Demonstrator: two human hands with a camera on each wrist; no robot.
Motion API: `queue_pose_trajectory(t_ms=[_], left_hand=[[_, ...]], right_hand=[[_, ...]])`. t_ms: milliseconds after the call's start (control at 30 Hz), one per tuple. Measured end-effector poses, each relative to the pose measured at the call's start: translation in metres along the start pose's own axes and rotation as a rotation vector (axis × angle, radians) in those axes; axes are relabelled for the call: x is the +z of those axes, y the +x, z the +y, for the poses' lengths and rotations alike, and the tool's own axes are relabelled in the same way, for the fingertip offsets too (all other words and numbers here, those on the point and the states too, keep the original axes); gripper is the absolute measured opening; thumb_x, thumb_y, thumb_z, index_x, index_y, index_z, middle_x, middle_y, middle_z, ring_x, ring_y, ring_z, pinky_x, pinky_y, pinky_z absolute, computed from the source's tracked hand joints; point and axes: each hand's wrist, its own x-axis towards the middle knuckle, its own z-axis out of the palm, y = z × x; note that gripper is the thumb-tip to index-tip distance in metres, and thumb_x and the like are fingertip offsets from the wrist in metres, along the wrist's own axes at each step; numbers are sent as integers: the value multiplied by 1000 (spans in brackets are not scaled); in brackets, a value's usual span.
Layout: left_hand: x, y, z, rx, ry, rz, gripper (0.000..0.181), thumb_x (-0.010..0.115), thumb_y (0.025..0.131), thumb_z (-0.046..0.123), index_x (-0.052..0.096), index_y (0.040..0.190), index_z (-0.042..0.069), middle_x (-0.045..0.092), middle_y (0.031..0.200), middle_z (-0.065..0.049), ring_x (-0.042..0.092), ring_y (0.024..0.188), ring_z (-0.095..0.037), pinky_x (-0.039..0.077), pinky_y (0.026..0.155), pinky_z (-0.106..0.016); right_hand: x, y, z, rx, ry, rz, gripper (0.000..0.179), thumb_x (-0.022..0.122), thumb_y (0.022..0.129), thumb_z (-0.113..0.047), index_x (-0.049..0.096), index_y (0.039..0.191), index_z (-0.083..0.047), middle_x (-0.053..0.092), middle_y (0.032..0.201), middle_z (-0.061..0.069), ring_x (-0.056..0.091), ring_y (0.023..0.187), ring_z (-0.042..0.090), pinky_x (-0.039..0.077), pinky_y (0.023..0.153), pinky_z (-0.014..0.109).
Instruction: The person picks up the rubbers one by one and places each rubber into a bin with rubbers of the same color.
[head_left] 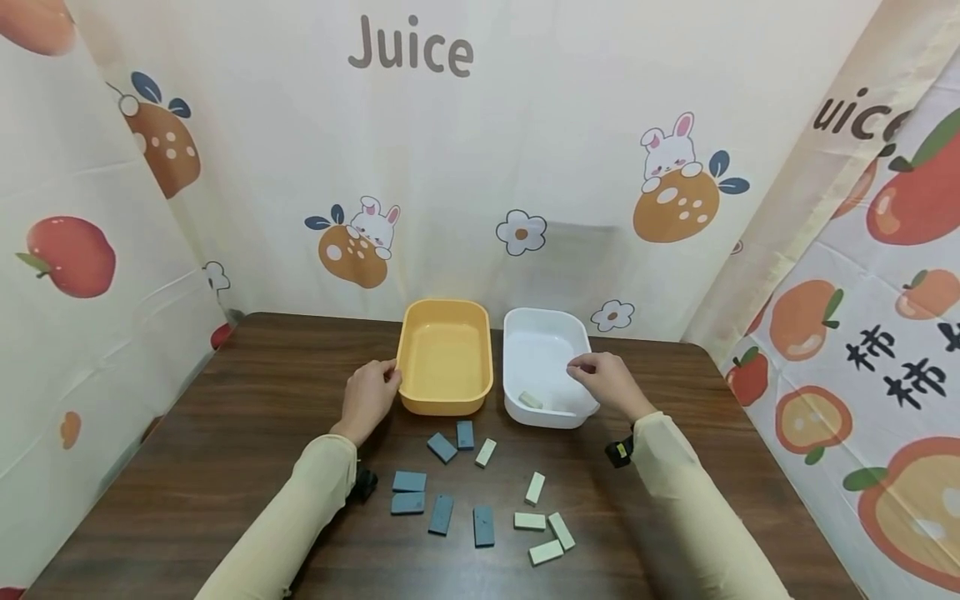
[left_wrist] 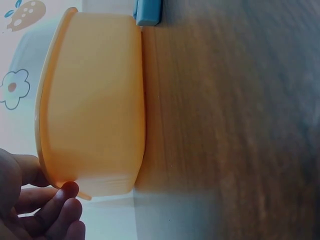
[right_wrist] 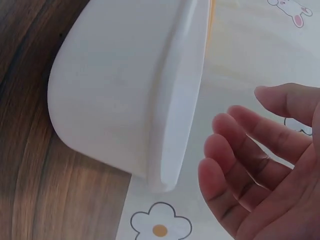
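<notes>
My left hand (head_left: 369,398) is at the left side of a yellow plastic bin (head_left: 445,406). In the left wrist view its thumb and fingers (left_wrist: 69,189) pinch the bin's rim. My right hand (head_left: 606,382) hangs over the right rim of a white plastic bin (head_left: 546,418). The right wrist view shows its fingers (right_wrist: 212,177) loosely bent and apart from the thumb, with nothing between them. One pale green block (head_left: 530,400) lies inside the white bin. The yellow bin's floor shows bare.
Several blue-grey blocks (head_left: 483,527) lie on the dark wooden table (head_left: 247,450), left of centre. Several pale green blocks (head_left: 529,522) are scattered to their right. Behind the bins hangs a printed curtain (head_left: 450,150), with more curtain along both sides.
</notes>
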Motion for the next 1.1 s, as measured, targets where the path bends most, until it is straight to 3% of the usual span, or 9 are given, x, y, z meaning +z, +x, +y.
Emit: queue_pose_trajectory(t_ms=[300, 600, 867, 1100], left_hand=[[1, 0, 0, -2, -11, -7, 33, 58, 95, 17, 68, 121, 0, 71, 95, -16, 54, 68, -23, 45, 65, -36], [1, 0, 0, -7, -16, -3, 33, 58, 95, 17, 67, 121, -1, 71, 96, -17, 55, 71, -24, 46, 67, -38], [0, 0, 1, -12, -12, -19, 33, 58, 95, 17, 68, 121, -1, 71, 97, -17, 56, 71, -23, 47, 68, -37], [2, 0, 0, -10, -23, 9, 31, 58, 95, 16, 69, 118, -1, 70, 92, -14, 57, 72, -23, 48, 70, -39]], right_hand=[[-11, -11, 11, 33, -20, 101, 29, 57, 96, -19, 72, 107, 4, 72, 105, 21, 65, 89, 27, 54, 76, 40], [-17, -23, 28, 85, -31, 100, 30, 55, 97, -19, 71, 107, 4, 71, 104, 22, 66, 91, 30, 54, 77, 44], [-10, -30, 34, 145, -15, 70, 31, 54, 97, -20, 70, 108, 4, 70, 108, 23, 65, 98, 33, 53, 81, 47], [-3, -29, 36, 169, 3, 65, 32, 54, 96, -22, 71, 107, 3, 71, 107, 22, 65, 98, 32, 52, 81, 46]])
